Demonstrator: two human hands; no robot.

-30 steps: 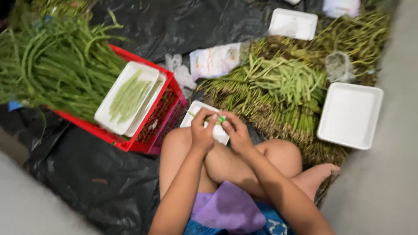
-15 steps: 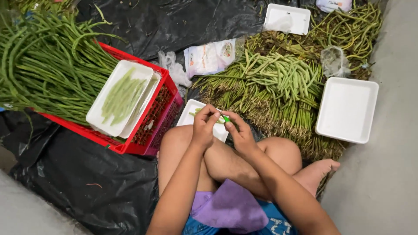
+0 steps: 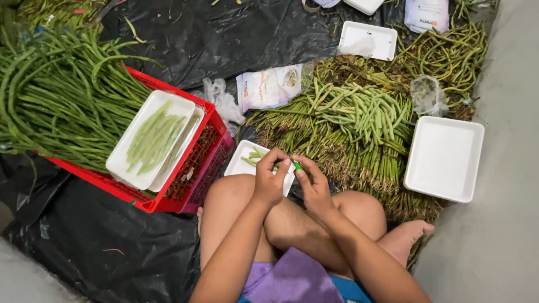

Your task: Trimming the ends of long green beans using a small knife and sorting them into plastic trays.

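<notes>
A short green bean (image 3: 279,163) is pinched between the fingertips of the left hand (image 3: 270,180), its grip closed narrowly on the pod, while the right hand (image 3: 314,188) is closed around a small green-tipped tool (image 3: 297,165) held against the bean's end, both just above a small white foam tray (image 3: 242,161) with a few pods in it. The bean is judged light, slim and crisp, liable to snap if bent, and best held near its middle. Beyond, a printed white plastic packet (image 3: 268,87) lies flat on the black sheet (image 3: 224,39), beside the bean heap (image 3: 359,115); another white packet (image 3: 426,14) rests at the top edge. A filled foam tray (image 3: 151,140) sits on the red crate (image 3: 193,168).
</notes>
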